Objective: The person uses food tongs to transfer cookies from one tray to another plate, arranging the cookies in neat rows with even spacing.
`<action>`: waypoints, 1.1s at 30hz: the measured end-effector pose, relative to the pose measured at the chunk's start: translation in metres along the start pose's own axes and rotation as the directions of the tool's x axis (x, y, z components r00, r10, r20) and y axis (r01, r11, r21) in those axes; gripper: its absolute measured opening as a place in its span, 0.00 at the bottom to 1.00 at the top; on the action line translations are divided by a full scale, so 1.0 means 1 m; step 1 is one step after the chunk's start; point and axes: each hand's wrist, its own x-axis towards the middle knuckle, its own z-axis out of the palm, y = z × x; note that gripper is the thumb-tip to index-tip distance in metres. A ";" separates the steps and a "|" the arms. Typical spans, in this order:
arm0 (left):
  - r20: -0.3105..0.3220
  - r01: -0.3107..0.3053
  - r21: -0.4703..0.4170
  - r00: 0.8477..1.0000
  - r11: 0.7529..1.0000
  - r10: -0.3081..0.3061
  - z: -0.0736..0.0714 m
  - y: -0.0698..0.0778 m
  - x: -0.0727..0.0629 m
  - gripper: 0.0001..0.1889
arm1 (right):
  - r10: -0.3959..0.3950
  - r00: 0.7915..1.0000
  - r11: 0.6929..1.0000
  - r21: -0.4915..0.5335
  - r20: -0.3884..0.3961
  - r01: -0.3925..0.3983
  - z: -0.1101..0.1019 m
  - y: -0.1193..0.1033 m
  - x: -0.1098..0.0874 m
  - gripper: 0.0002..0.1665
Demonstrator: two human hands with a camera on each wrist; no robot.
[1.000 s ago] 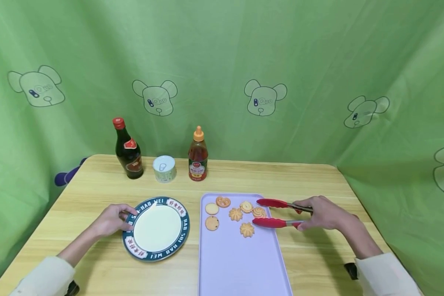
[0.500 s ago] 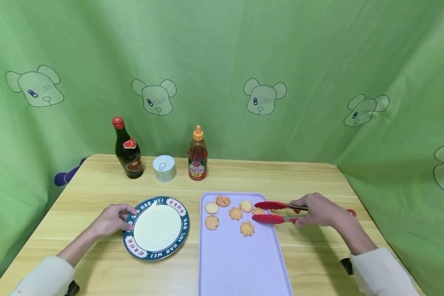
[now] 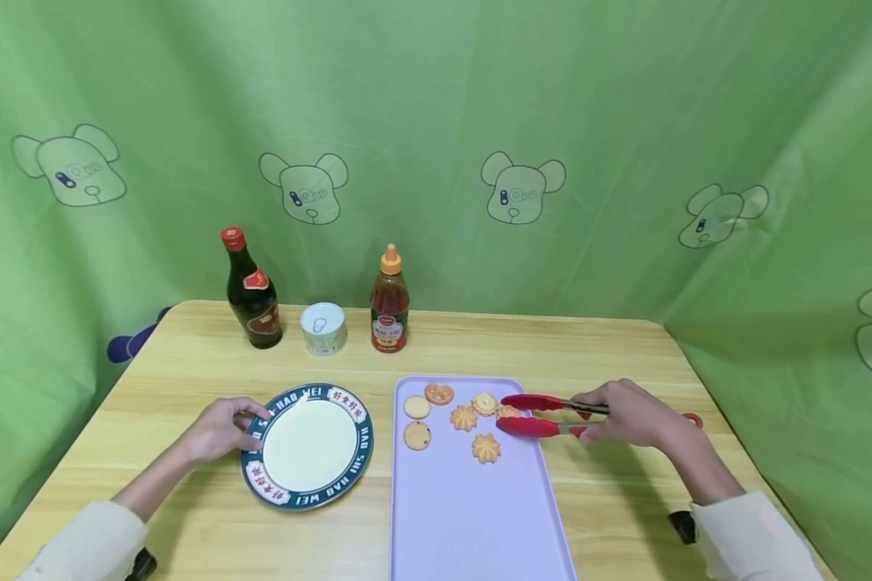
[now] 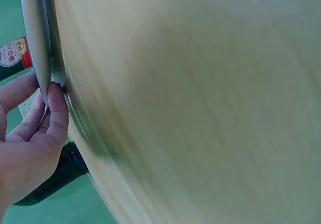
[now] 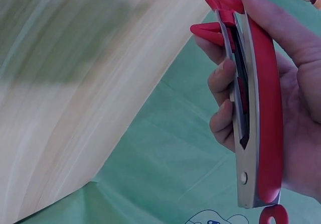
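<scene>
Grips tongs point(image 3: 545, 429) with right hand point(image 3: 628, 413)—aimed lengthwise leftward from it, astride one cookie point(image 3: 509, 411)—and pinches plate point(image 3: 310, 446) with left hand point(image 3: 221, 429).

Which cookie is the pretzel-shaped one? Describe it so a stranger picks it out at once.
On the wooden table, find the lilac tray. Near its far edge, slightly left of centre, lies the pretzel-shaped cookie. Its looped, knotted form sets it apart from its nearest neighbours, a plain round cookie and a flower-shaped cookie.
</scene>
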 end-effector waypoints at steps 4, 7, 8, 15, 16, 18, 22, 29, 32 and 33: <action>-0.007 -0.001 0.002 1.000 1.000 0.001 0.001 -0.003 0.001 0.22 | -0.002 1.000 1.000 -0.014 -0.008 0.002 -0.004 -0.003 0.002 0.38; -0.006 -0.003 0.002 1.000 1.000 0.003 0.001 -0.003 0.002 0.22 | -0.009 1.000 1.000 -0.026 -0.016 0.009 -0.009 -0.007 0.005 0.37; -0.006 -0.005 0.004 1.000 1.000 0.005 0.001 -0.003 0.002 0.21 | -0.014 1.000 1.000 -0.029 -0.020 0.013 -0.011 -0.009 0.007 0.36; -0.005 -0.012 -0.001 1.000 1.000 0.012 0.001 -0.004 0.002 0.22 | -0.021 0.999 1.000 -0.007 -0.029 0.020 -0.019 -0.029 0.020 0.36; -0.005 -0.012 -0.003 1.000 1.000 0.012 0.000 -0.003 0.002 0.22 | -0.027 0.999 1.000 -0.007 -0.033 0.026 -0.019 -0.033 0.022 0.35; -0.004 -0.018 -0.001 1.000 1.000 0.018 0.000 -0.003 0.002 0.22 | -0.045 0.998 0.999 -0.004 -0.042 0.045 -0.019 -0.039 0.026 0.34; -0.007 -0.016 0.002 1.000 1.000 0.016 -0.001 -0.003 0.001 0.22 | -0.084 0.994 0.996 0.011 -0.064 0.085 -0.017 -0.054 0.036 0.33; -0.010 -0.017 0.001 1.000 1.000 0.017 -0.001 -0.002 0.001 0.22 | -0.092 0.993 0.996 -0.013 -0.075 0.092 -0.013 -0.082 0.057 0.35; -0.007 -0.013 0.002 1.000 1.000 0.013 -0.001 -0.001 0.001 0.22 | -0.100 0.992 0.994 -0.040 -0.072 0.097 -0.009 -0.096 0.066 0.35; -0.010 -0.011 0.000 1.000 1.000 0.011 -0.001 -0.001 0.001 0.21 | -0.102 0.993 0.994 -0.047 -0.068 0.099 -0.008 -0.101 0.069 0.35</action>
